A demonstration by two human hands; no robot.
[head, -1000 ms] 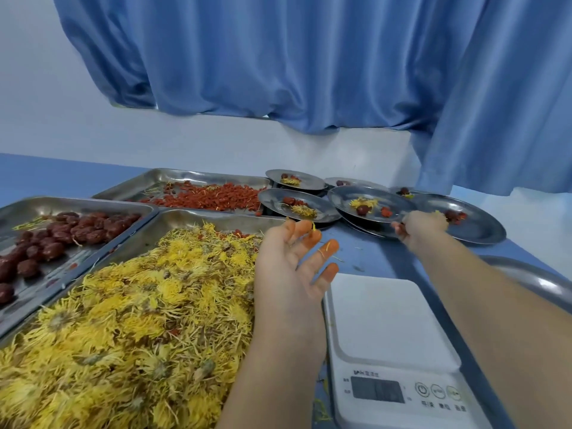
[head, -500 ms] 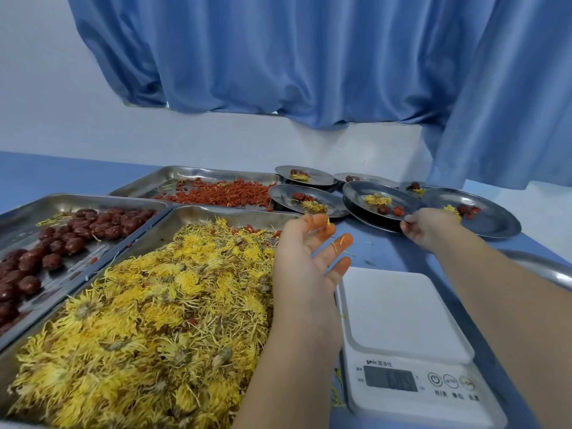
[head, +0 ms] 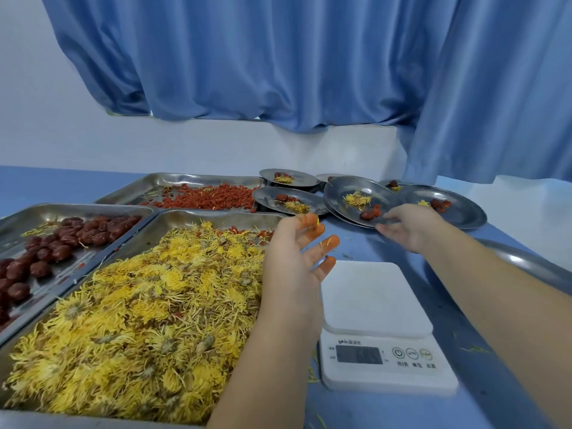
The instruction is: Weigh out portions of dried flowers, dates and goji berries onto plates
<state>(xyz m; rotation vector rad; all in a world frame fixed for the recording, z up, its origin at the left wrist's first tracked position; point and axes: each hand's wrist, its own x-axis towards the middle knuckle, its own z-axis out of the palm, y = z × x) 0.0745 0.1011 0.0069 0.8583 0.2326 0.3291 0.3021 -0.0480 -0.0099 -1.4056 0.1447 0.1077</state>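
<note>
A: What's new vs a sec ago?
B: R hand (head: 408, 227) was only at the plate stack, far-right part of the table (head: 356, 246). Now thumb & fingers pinch the near rim of the top plate (head: 337, 193), which has tilted up off the ones below.
A: Meaning?
B: Prob. this portion's done: flowers (head: 357, 200), a date (head: 366, 215) & goji (head: 376, 209) all on it. It's going elsewhere, or back to the scale (head: 374, 298), whose platform is bare. Can't say which.
A: L hand?
B: L hand (head: 297, 252) hasn't shifted. It hovers over the flower tray's (head: 216, 215) far-right corner, fingers spread, holding nothing, fingertips (head: 331, 241) stained orange.
A: Plate's facing? Long axis?
B: Round, so no long axis. Face tips toward the person; far rim looks higher.
</note>
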